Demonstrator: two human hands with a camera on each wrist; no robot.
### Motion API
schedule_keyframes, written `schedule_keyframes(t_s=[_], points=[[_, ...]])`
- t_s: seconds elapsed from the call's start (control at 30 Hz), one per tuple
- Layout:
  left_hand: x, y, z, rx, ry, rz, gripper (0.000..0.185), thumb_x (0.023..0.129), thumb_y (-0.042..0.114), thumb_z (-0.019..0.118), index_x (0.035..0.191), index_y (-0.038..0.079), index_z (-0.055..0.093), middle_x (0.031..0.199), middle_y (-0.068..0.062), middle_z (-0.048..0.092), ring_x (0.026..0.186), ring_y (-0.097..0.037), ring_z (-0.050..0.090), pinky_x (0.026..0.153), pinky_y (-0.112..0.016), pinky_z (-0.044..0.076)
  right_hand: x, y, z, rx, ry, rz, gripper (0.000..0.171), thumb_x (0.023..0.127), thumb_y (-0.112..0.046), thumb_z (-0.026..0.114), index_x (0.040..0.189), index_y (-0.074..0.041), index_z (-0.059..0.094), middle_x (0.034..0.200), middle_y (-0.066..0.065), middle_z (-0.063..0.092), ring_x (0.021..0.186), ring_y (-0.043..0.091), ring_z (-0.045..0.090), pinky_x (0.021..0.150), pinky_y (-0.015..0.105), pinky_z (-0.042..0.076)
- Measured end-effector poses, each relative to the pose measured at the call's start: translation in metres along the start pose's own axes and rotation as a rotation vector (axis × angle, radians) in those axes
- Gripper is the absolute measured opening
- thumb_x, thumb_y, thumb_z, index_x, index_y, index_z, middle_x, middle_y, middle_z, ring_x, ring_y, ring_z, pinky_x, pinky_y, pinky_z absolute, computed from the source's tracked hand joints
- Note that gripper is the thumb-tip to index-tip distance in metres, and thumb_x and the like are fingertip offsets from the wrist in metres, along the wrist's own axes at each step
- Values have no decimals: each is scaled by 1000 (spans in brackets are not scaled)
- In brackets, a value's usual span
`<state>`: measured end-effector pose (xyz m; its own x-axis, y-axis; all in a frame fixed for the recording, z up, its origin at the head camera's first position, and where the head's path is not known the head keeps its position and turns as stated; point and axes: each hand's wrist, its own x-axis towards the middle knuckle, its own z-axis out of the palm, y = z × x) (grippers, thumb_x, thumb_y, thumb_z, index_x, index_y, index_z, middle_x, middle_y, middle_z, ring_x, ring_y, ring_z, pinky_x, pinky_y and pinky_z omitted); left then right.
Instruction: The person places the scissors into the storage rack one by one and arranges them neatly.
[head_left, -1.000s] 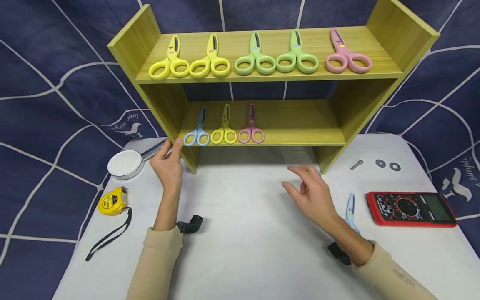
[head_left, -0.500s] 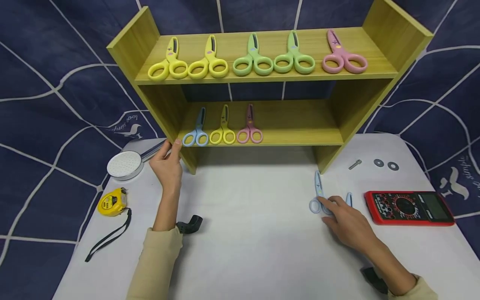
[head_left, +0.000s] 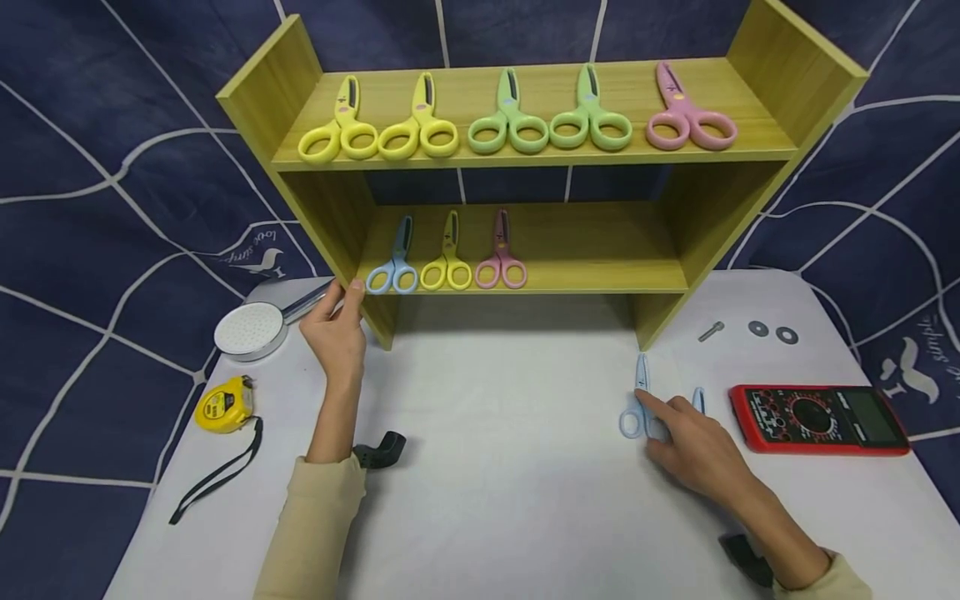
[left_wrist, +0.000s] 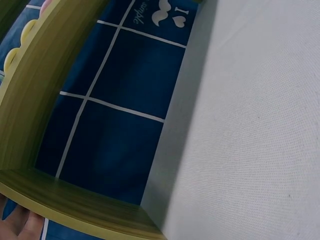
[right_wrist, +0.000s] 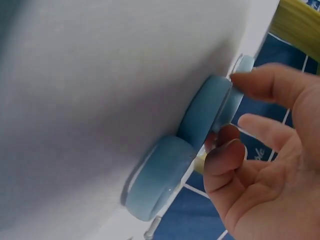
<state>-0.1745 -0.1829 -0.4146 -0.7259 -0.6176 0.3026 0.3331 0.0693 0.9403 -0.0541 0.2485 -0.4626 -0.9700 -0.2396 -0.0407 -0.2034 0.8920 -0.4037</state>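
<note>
A small blue pair of scissors (head_left: 636, 408) lies flat on the white table (head_left: 495, 467), right of centre. My right hand (head_left: 663, 410) touches its handle rings with the fingertips (right_wrist: 237, 79); in the right wrist view the blue handles (right_wrist: 197, 122) lie on the cloth under them. A second blue pair (head_left: 699, 400) pokes out from behind that hand. My left hand (head_left: 337, 298) rests against the outer left panel of the wooden shelf (head_left: 330, 208), thumb on its front edge. The left wrist view shows the shelf's underside (left_wrist: 30, 100).
The top shelf holds yellow (head_left: 378, 133), green (head_left: 551, 125) and pink scissors (head_left: 690, 121); the lower shelf holds blue, yellow and pink small ones (head_left: 447, 267). On the table lie a shower head (head_left: 251, 327), tape measure (head_left: 223, 404), red multimeter (head_left: 821, 418), bolt (head_left: 712, 331) and washers (head_left: 772, 332).
My right hand moved right from the table's middle onto the blue scissors, which then slid slightly toward me. My left hand stayed at the shelf.
</note>
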Motion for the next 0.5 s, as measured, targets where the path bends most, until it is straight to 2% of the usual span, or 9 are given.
schedule_keyframes(t_s=[0.17, 0.3, 0.4, 0.5], points=[[0, -2, 0, 10, 7, 1, 26, 89, 13, 74, 115, 7, 73, 106, -13, 72, 80, -24, 72, 66, -21, 56, -1, -4, 0, -42, -55, -22, 58, 75, -13, 79, 130, -8, 63, 98, 16, 62, 65, 14, 52, 54, 32, 45], [-1, -3, 0, 14, 6, 7, 26, 90, 14, 73, 115, 8, 74, 103, -10, 72, 79, -26, 72, 66, -22, 56, -3, -5, 3, -41, -42, -57, 50, 73, -15, 81, 121, -9, 68, 96, 10, 64, 67, 11, 53, 57, 33, 48], [0, -3, 0, -1, 5, 3, 25, 89, 12, 73, 114, 8, 74, 102, -9, 73, 79, -25, 72, 66, -22, 56, -4, -5, 4, -12, 8, -108, 52, 71, -14, 82, 121, -12, 67, 96, 4, 63, 68, 7, 51, 57, 30, 47], [0, -2, 0, -23, 11, -5, 25, 89, 10, 74, 113, 5, 73, 100, -9, 73, 77, -22, 72, 66, -21, 56, -4, -9, 4, 38, 116, -235, 56, 70, -11, 82, 123, -16, 65, 97, -3, 61, 70, 5, 50, 57, 25, 46]])
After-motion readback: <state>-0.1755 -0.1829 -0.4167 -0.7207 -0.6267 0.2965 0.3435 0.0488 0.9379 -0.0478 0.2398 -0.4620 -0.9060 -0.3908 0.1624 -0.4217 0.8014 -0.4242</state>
